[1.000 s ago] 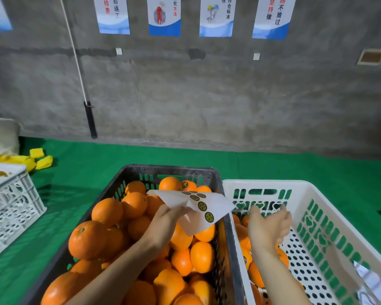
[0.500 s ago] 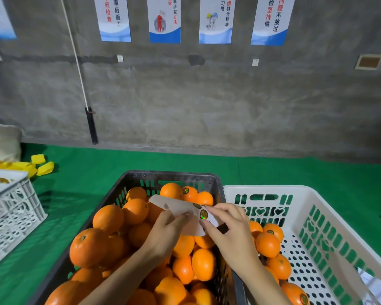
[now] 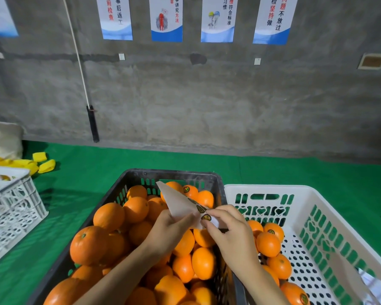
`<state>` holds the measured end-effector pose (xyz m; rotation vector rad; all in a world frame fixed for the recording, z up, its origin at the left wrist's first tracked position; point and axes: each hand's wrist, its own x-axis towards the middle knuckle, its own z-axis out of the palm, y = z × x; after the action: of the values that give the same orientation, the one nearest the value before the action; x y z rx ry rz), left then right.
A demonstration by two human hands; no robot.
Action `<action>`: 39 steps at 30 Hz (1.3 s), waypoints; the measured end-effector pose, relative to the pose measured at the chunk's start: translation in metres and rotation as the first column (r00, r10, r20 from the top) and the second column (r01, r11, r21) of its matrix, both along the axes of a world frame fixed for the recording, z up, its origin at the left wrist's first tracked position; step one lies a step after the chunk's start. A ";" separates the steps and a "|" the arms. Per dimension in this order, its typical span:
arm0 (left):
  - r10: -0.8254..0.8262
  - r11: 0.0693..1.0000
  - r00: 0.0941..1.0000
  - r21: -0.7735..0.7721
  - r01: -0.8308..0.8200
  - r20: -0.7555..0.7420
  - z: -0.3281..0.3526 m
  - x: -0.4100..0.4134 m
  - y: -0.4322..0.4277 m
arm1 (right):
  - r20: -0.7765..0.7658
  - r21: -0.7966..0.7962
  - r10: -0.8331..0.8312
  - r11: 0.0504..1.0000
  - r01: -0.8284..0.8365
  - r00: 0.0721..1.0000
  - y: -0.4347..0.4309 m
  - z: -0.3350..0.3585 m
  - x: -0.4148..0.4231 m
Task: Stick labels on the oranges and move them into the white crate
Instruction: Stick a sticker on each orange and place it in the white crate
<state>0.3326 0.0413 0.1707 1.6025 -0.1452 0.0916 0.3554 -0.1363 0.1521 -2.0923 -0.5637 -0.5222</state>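
Label sheet (image 3: 176,202) tipped upward, left hand (image 3: 168,232) gripping, right hand (image 3: 231,235) pinching

Just one wide-angle head cam
Looks forward and down from close above the black crate (image 3: 174,173) and white crate (image 3: 295,189), grey wall (image 3: 207,106) straight ahead.

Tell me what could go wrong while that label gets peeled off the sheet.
The right hand pinches a label at the corner of the label sheet; the label could fold on itself or tear. The left hand holds the sheet by its lower end only, so it may buckle or slip into the black crate.
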 end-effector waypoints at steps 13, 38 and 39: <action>0.151 0.988 0.989 0.021 -0.151 0.008 0.001 0.002 0.001 | 0.206 -0.007 -0.003 1.000 0.005 0.979 0.000 -0.004 0.003; 0.476 0.855 0.856 0.122 -0.504 0.201 0.005 0.014 0.024 | -0.477 -0.623 -0.066 0.729 -0.284 0.876 0.060 -0.004 0.044; 0.471 0.857 0.860 0.132 -0.499 0.196 0.003 0.015 0.023 | -0.465 -0.621 -0.070 0.736 -0.268 0.883 0.061 -0.005 0.043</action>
<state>0.3472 0.0639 0.1733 1.7816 0.1413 0.6175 0.3980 -0.0756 0.1476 -2.7283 -0.6357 0.3282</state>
